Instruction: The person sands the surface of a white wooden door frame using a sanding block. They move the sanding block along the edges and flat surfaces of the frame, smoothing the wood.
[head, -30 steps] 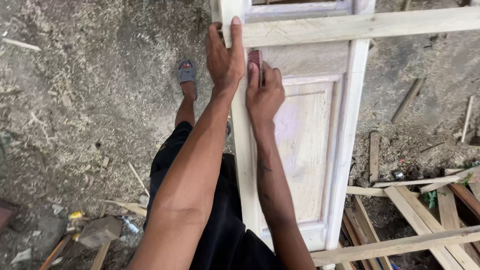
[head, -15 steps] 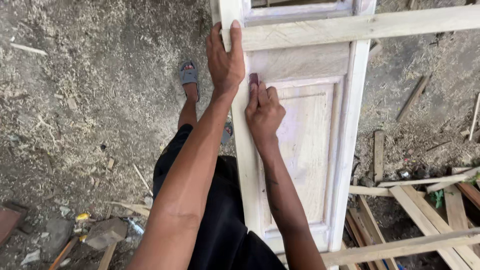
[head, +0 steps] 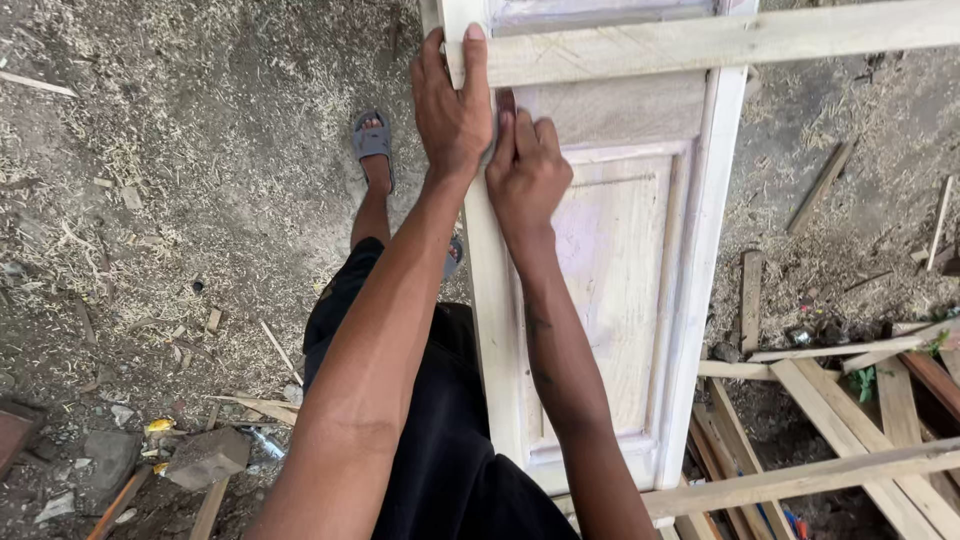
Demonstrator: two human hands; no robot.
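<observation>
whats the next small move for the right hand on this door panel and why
Probably another short stroke along the inner edge of the left stile. The right hand presses a small dark block, likely a sanding piece, into the corner where the stile meets the raised panel. The left hand lies flat on the stile of the unfinished wooden door, bracing it.

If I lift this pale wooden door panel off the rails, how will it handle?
The door panel is likely stiff: solid framed wood. Probably heavy and awkward, being long. It may tip sideways, resting on thin rails with only the left hand and right hand steadying it.
</observation>
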